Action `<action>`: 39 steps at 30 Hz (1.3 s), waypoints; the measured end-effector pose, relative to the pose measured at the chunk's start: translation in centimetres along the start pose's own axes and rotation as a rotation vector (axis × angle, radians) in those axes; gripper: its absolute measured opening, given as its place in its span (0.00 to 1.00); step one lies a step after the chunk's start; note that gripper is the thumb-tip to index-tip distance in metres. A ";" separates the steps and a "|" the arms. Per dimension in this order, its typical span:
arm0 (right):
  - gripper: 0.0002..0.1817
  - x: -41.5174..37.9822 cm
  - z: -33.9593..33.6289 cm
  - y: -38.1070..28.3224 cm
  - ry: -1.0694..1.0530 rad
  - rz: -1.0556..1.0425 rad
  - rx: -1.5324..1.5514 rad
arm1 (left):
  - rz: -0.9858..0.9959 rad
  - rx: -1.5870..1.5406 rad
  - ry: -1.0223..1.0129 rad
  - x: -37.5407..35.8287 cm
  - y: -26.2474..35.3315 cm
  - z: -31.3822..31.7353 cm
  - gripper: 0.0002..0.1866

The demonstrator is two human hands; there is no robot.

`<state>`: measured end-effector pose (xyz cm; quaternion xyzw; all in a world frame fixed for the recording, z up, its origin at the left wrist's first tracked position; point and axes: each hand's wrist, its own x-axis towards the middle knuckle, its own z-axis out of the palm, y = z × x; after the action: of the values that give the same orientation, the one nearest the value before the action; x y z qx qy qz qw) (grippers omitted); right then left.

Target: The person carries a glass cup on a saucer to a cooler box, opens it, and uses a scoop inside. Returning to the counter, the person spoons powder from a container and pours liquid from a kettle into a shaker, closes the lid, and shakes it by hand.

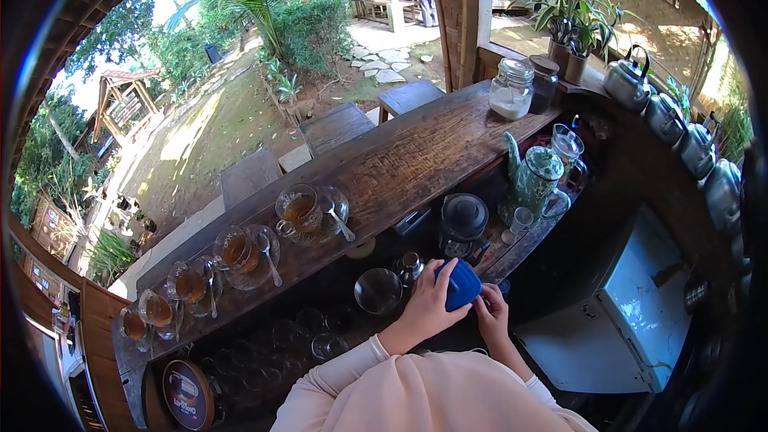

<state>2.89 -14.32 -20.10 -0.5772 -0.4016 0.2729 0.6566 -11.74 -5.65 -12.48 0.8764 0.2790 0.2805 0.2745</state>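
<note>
A blue plastic container [462, 286] is between my two hands, over the lower shelf behind the counter. My left hand [430, 302] wraps round its left side, fingers across the top. On its right edge my right hand [490, 317] has its fingers closed, partly hidden by the container. Just left of my left hand are a small metal vessel [410, 267] and a clear glass bowl [378, 291]. A black appliance with a round top [465, 216] stands beyond the container. Near it are a small stemmed glass [522, 221] and a green speckled enamel pot [534, 180].
Glass cups of brown drink [300, 210] with saucers and spoons line the wooden counter [416, 148]. A glass jar of white grains [510, 94] stands at its far end. Metal kettles [628, 84] sit at right, above a white cabinet [600, 328]. Several glasses [264, 352] fill the lower shelf.
</note>
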 end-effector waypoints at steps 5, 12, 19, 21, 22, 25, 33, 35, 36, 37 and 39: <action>0.14 0.7 0.2 -0.6 -0.025 -0.123 -0.239 | 0.036 -0.269 -0.044 -1.1 1.0 -1.8 0.46; 0.12 2.1 1.0 -4.0 -0.054 -0.209 -0.527 | -0.389 -1.348 -0.247 -5.4 -1.0 -3.7 0.34; 0.11 2.2 1.7 -4.6 -0.064 -0.230 -0.524 | -0.430 -1.650 -0.111 -9.0 -4.1 -0.3 0.36; 0.10 2.5 1.8 -5.0 -0.100 -0.255 -0.545 | -0.416 -1.639 -0.128 -9.2 -4.2 0.3 0.36; 0.09 2.5 1.9 -5.2 -0.133 -0.281 -0.563 | -0.415 -1.641 -0.126 -9.2 -4.3 0.3 0.36; 0.08 2.5 2.1 -5.3 -0.162 -0.230 -0.516 | -0.417 -1.650 -0.130 -9.1 -4.3 0.3 0.35; 0.08 3.5 1.4 -6.3 -0.222 -0.311 -0.558 | -0.481 -1.682 -0.025 -9.4 -4.2 1.1 0.36; 0.07 3.5 1.3 -6.2 -0.186 -0.217 -0.482 | -0.528 -1.646 -0.018 -9.5 -4.2 1.1 0.35; 0.07 3.3 1.3 -6.3 -0.195 -0.190 -0.511 | -0.574 -1.611 -0.016 -9.5 -4.2 1.1 0.35; 0.07 3.1 1.4 -6.2 -0.196 -0.192 -0.510 | -0.572 -1.609 -0.014 -9.6 -4.6 1.3 0.35; 0.08 2.6 1.5 -5.9 -0.177 -0.138 -0.516 | -0.592 -1.581 -0.084 -10.1 -5.6 2.0 0.34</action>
<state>2.39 -12.47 -13.79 -0.6705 -0.5519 0.1658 0.4672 -19.25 -8.90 -20.84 0.3270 0.2083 0.2770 0.8792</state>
